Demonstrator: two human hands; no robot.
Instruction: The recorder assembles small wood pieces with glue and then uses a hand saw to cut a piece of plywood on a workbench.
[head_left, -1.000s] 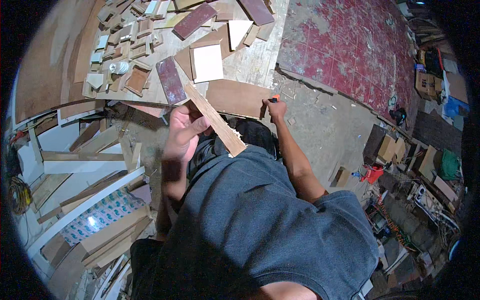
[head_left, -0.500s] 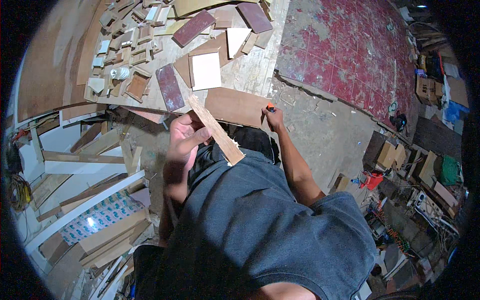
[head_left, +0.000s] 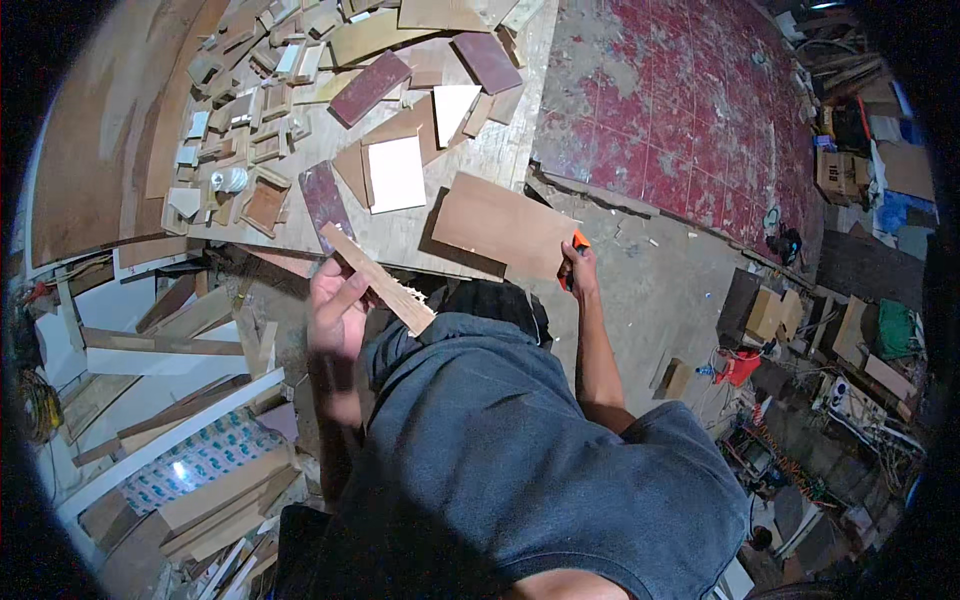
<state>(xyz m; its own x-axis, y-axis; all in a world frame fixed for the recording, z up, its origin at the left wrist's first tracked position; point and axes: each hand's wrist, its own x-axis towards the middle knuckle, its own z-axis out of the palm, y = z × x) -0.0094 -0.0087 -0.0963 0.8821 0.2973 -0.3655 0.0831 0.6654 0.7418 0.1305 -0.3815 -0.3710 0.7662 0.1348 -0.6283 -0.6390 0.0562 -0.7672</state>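
Observation:
My left hand (head_left: 340, 305) is closed on a narrow strip of wood (head_left: 375, 275), pinched between thumb and fingers; its lower right edge is ragged with splinters. My right hand (head_left: 578, 270) grips the right end of a rectangular brown board (head_left: 505, 222). In that same hand is an orange-and-black handled tool (head_left: 583, 241), mostly hidden by the fingers, so its kind cannot be made out. The board is tilted over the table's front edge and casts a dark shadow on its left. The strip slants in front of a maroon board (head_left: 323, 197).
A wooden worktable (head_left: 440, 190) carries a white panel (head_left: 397, 173), maroon pieces, offcuts and several small wooden frames (head_left: 268, 196). Scrap boards (head_left: 165, 340) lean at the left. A worn red tiled floor (head_left: 680, 120) lies at the far right, with cartons (head_left: 842, 177) beyond.
My right hand has moved right and down, lifting and turning the brown board off the table edge. My left hand has shifted left and down with the wood strip.

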